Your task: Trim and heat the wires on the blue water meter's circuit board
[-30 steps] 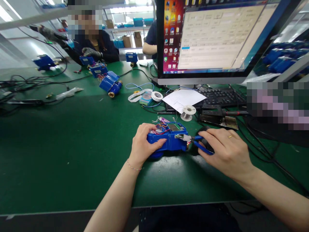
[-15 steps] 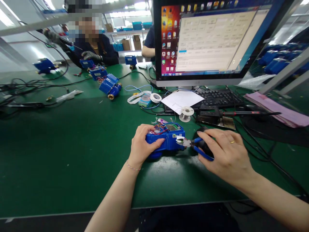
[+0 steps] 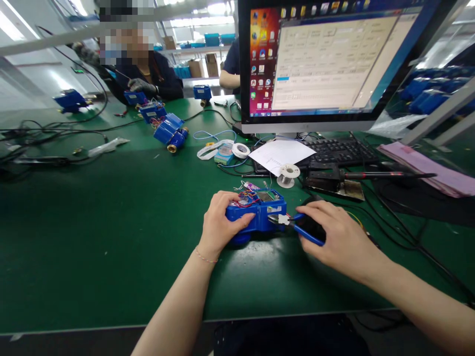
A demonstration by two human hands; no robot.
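Observation:
My left hand (image 3: 218, 220) grips the left side of a blue device (image 3: 261, 220), its thumb across the front face. Coloured wires and a small green board with a display show in the open top of the device. In my right hand (image 3: 336, 232) are blue-handled pliers (image 3: 302, 230), their jaws at the right part of the device's front, just below a pale label. Whether the jaws touch the device or hold anything is too small to tell. Behind the device lies a purple-and-white part (image 3: 251, 186) with thin wires.
A solder spool (image 3: 288, 175), white paper (image 3: 282, 155) and a soldering iron (image 3: 386, 175) lie behind my hands, before a keyboard (image 3: 341, 151) and monitor (image 3: 334, 64). More blue devices (image 3: 170, 131) stand at the back left. A gloved person (image 3: 143, 79) works across the green table (image 3: 111, 247).
My right hand and the pliers have shifted slightly left, and the jaws now sit lower, beneath the label they overlapped before. My left hand keeps its hold on the device.

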